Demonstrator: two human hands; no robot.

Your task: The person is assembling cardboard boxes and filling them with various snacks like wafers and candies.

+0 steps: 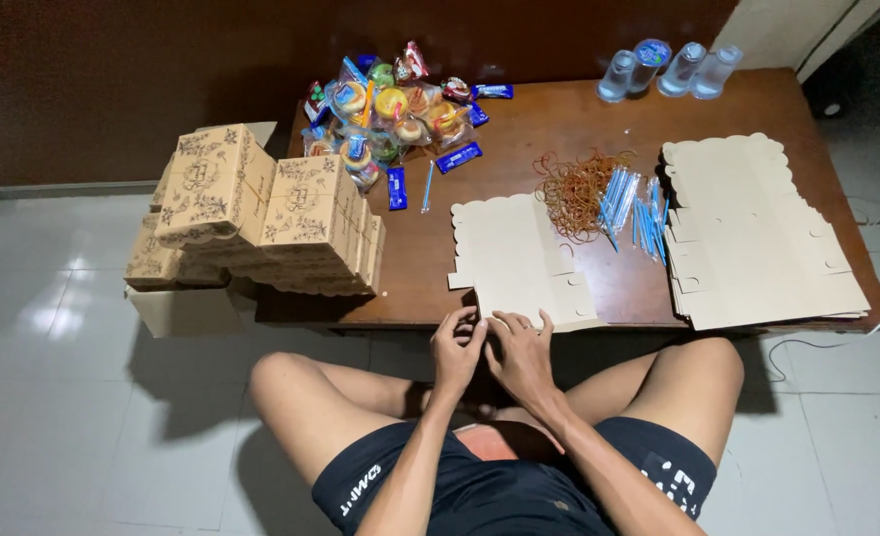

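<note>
Folding seems to be just starting: left hand and right hand both pinch the near edge of the flat cardboard blank on the low table. Next, I judge, its side flaps must rise along the creases.

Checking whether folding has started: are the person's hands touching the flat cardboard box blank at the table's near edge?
Touching. The head view shows the fingertips of the left hand and right hand resting on the near edge of the flat box blank.
</note>
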